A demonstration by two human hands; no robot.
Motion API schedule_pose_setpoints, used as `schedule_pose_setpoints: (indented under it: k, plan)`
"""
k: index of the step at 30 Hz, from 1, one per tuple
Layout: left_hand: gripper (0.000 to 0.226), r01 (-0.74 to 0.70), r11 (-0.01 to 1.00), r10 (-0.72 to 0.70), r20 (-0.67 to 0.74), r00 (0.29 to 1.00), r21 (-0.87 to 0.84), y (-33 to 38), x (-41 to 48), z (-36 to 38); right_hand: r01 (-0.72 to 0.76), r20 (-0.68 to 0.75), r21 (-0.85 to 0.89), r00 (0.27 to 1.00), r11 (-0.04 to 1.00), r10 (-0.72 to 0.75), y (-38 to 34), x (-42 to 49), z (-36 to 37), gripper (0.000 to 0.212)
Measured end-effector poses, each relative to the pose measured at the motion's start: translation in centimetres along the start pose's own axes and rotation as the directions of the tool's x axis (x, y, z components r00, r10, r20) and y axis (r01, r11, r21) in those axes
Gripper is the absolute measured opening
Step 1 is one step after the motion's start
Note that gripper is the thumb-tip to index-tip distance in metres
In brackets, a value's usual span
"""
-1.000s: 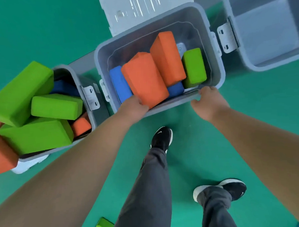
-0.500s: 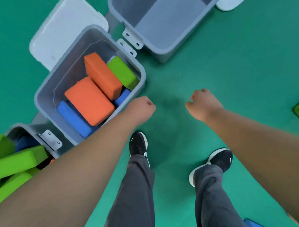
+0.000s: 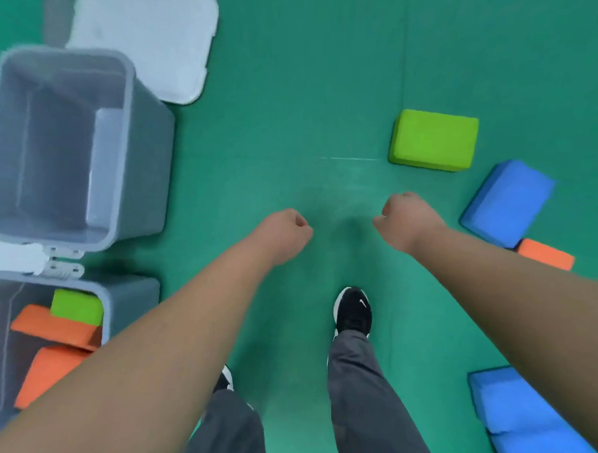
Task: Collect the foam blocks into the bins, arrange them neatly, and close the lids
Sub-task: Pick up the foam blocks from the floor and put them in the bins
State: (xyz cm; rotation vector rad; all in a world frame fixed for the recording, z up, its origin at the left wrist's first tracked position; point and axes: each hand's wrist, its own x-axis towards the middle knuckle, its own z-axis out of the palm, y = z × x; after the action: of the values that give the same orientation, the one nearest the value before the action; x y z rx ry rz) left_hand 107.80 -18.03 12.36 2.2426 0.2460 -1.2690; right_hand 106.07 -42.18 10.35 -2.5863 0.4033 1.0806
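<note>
1. The step in hand is collecting, in the gap between loads. The left hand (image 3: 283,236) and right hand (image 3: 407,220) are held out over the floor (image 3: 296,89). Their fingers are curled in toward the palms and grip nothing. Only the backs of the knuckles show, so how tightly they are closed is hard to judge.
2. Loose blocks lie around the right hand. A green block (image 3: 433,139) is at 1 o'clock, a blue block (image 3: 506,201) at 3 o'clock, and an orange block (image 3: 544,254) just beside it at 4 o'clock. More blue blocks (image 3: 522,417) lie at 5 o'clock, partly behind the forearm.
3. From the left hand, the empty bin (image 3: 145,171) stands at 9 to 10 o'clock, with its lid (image 3: 144,38) lying open at 11 o'clock. The second bin (image 3: 133,301) is at 8 o'clock. It holds a stowed green block (image 3: 76,307) on top of tilted stowed orange blocks (image 3: 56,328).
4. The task looks well short of done: blocks are scattered, one stack is untidy, and no lid is closed.
5. The next move is likely a reach for the green block. That calls for spreading the fingers wide across its short sides, then carrying it to the empty bin and laying it flat.
</note>
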Motion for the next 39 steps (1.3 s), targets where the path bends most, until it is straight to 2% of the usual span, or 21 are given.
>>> schedule_pose_setpoints:
  k: [4, 7, 10, 14, 17, 20, 22, 24, 28, 31, 33, 37, 39]
  plan:
    - [0.013, -0.149, 0.974, 0.129, 0.128, 0.983, 0.168, 10.3, 2.5, 2.9, -0.151, -0.053, 0.079, 0.986, 0.985, 0.155, 10.6, 0.4, -3.8, 0.029]
    - [0.022, -0.192, 0.963, 0.16, 0.174, 0.972, 0.189, 16.3, 5.0, 5.1, -0.254, -0.06, 0.116, 0.963, 0.96, 0.262, 16.7, 0.8, -5.0, 0.031]
    - [0.015, -0.215, 0.953, 0.169, 0.214, 0.962, 0.215, 20.5, 8.2, 7.1, -0.315, -0.025, 0.166, 0.946, 0.934, 0.324, 20.9, 2.3, -5.0, 0.034]
    - [0.013, -0.243, 0.926, 0.172, 0.249, 0.953, 0.289, 23.8, 13.4, 8.7, -0.376, 0.028, 0.231, 0.925, 0.897, 0.38, 24.2, 5.2, -4.5, 0.031]
    - [0.019, -0.232, 0.896, 0.125, 0.287, 0.95, 0.379, 25.2, 16.7, 9.2, -0.418, 0.1, 0.258, 0.908, 0.871, 0.407, 25.5, 7.6, -4.2, 0.043]
    - [0.021, -0.205, 0.872, 0.068, 0.305, 0.95, 0.445, 26.5, 19.5, 9.1, -0.483, 0.167, 0.335, 0.876, 0.809, 0.453, 26.6, 10.0, -4.0, 0.033]
    - [0.023, -0.199, 0.854, 0.043, 0.315, 0.948, 0.481, 27.5, 21.3, 8.9, -0.5, 0.196, 0.373, 0.866, 0.782, 0.461, 27.2, 11.4, -4.0, 0.039]
    - [0.02, -0.219, 0.811, 0.03, 0.336, 0.941, 0.542, 29.0, 23.0, 8.6, -0.498, 0.201, 0.381, 0.867, 0.779, 0.456, 28.4, 12.9, -3.7, 0.048]
    - [0.024, -0.271, 0.67, 0.038, 0.332, 0.942, 0.691, 32.3, 26.7, 9.0, -0.536, 0.191, 0.456, 0.839, 0.711, 0.51, 31.1, 16.1, -4.5, 0.037]
    - [0.033, -0.276, 0.565, 0.077, 0.284, 0.956, 0.777, 34.7, 29.9, 10.5, -0.563, 0.165, 0.482, 0.811, 0.671, 0.562, 33.9, 19.1, -4.2, 0.058]
    - [0.046, -0.266, 0.545, 0.109, 0.247, 0.963, 0.795, 36.0, 32.2, 12.1, -0.592, 0.169, 0.498, 0.782, 0.633, 0.6, 35.8, 20.8, -3.6, 0.075]
    - [0.07, -0.217, 0.582, 0.196, 0.124, 0.973, 0.783, 37.7, 36.9, 16.2, -0.642, 0.152, 0.436, 0.743, 0.63, 0.652, 38.7, 24.5, -2.7, 0.106]
    - [0.088, -0.217, 0.614, 0.243, 0.079, 0.967, 0.759, 38.3, 38.7, 18.6, -0.654, 0.159, 0.415, 0.736, 0.632, 0.658, 40.0, 26.3, -1.9, 0.116]
